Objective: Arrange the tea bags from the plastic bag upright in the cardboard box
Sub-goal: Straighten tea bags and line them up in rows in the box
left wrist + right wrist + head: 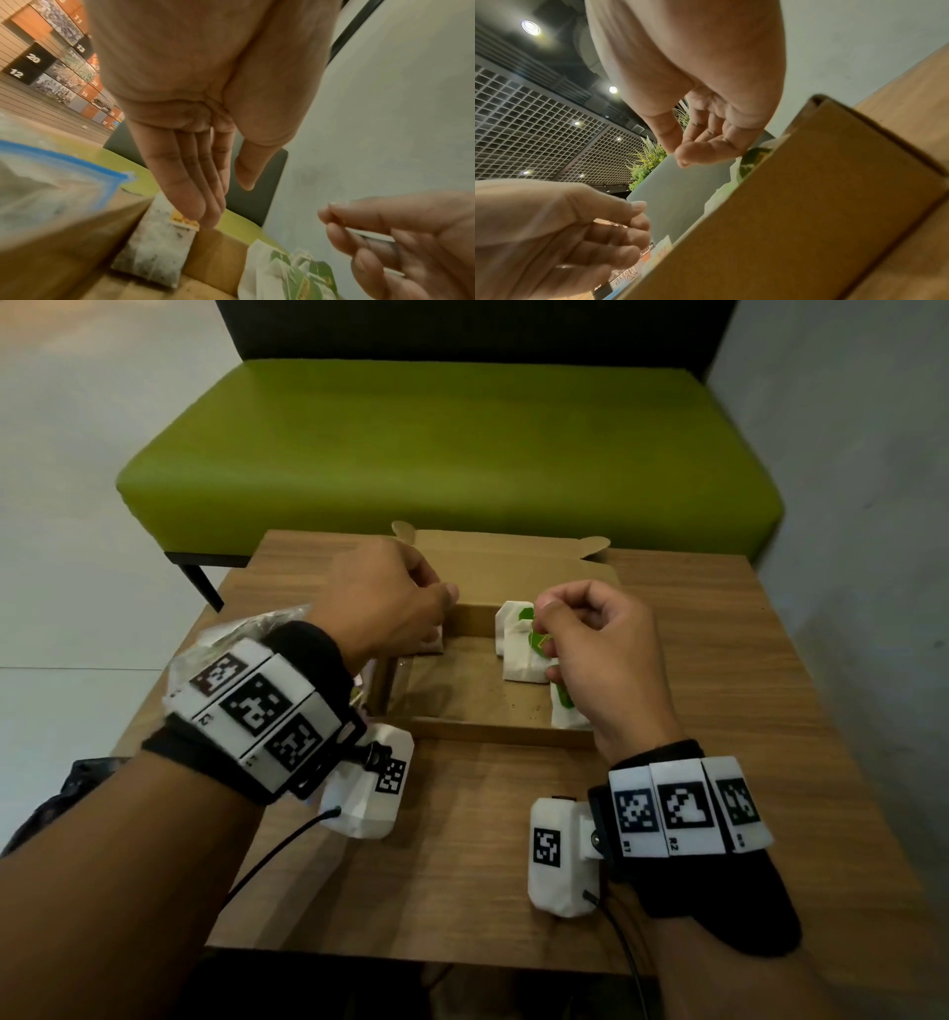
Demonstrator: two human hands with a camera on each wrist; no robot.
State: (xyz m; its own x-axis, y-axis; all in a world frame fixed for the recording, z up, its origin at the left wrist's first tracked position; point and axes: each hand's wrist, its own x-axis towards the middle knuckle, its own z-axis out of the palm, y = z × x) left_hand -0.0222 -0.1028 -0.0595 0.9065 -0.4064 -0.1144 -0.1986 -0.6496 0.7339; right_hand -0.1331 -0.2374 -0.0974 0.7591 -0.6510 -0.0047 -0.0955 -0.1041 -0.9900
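Observation:
An open cardboard box (493, 734) sits on the wooden table. My left hand (436, 608) reaches into its left side. In the left wrist view its straight fingers (203, 213) touch the yellow tag of a tea bag (156, 243) that stands against the box's left wall (64, 253), with the thumb held apart. My right hand (542, 618) hovers over the right side, thumb and forefinger pinched at the green tag of a tea bag. Several white tea bags with green tags (521, 654) stand there. The plastic bag (246, 629) lies left of the box, under my left wrist.
A green bench (462, 454) stands just beyond the table's far edge. A grey wall runs along the right. The box's lid flap (503, 557) lies open toward the bench. Bare table top (462, 839) stretches between the box and the near edge.

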